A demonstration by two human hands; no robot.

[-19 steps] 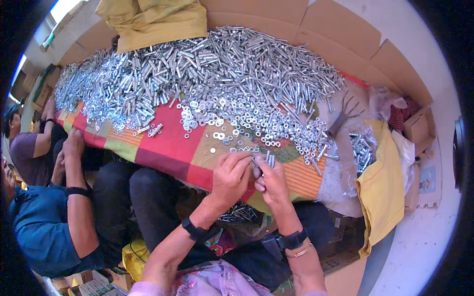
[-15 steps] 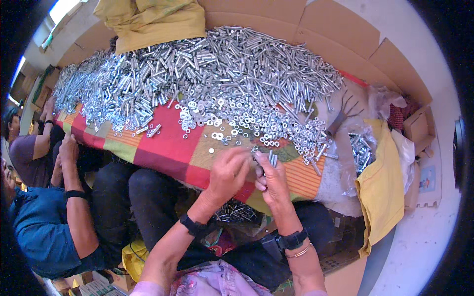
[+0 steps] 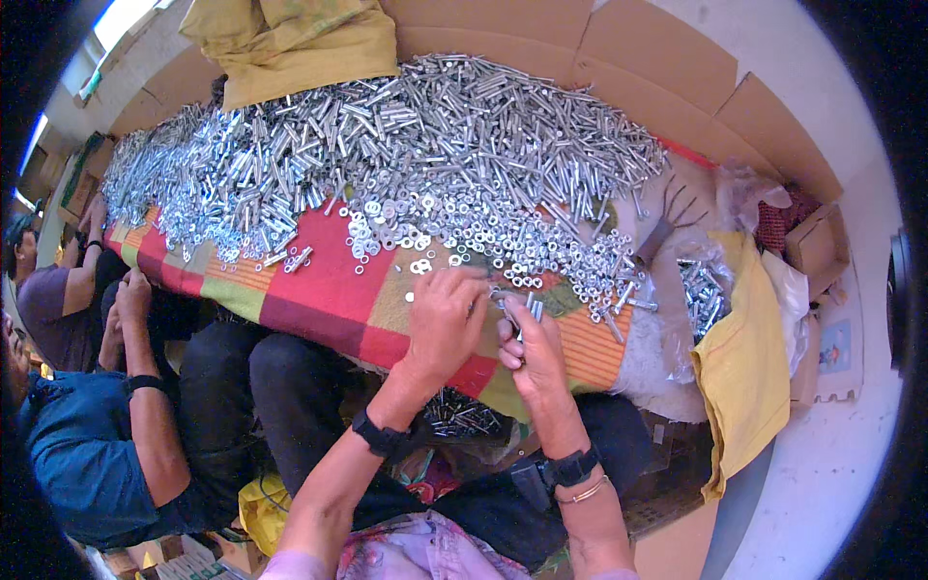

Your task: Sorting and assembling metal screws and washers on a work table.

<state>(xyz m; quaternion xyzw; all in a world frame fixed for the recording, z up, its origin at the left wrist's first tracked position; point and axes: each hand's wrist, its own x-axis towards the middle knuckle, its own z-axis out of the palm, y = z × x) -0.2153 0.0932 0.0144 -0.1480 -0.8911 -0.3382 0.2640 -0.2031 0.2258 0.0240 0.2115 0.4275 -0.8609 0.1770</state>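
My left hand (image 3: pixel 443 324) lies palm down on the striped red, green and orange cloth (image 3: pixel 319 290), its fingertips among loose washers and nuts (image 3: pixel 406 227) and touching the bolts in my other hand. My right hand (image 3: pixel 532 350) is closed around a small bunch of silver bolts (image 3: pixel 522 311) that stick up out of the fist. Both wrists wear black bands. Beyond my hands a big heap of silver bolts (image 3: pixel 406 145) covers the cloth.
Two other people sit at the left, one in a blue shirt (image 3: pixel 77 454). Yellow cloth (image 3: pixel 290 43) lies at the far edge and more yellow cloth (image 3: pixel 739 358) at the right. Cardboard (image 3: pixel 638 58) lines the back. A clear bag of bolts (image 3: pixel 701 295) is at right.
My left hand has slid forward and right onto the washers, closer to my right hand. My right hand keeps its hold on the bolts.
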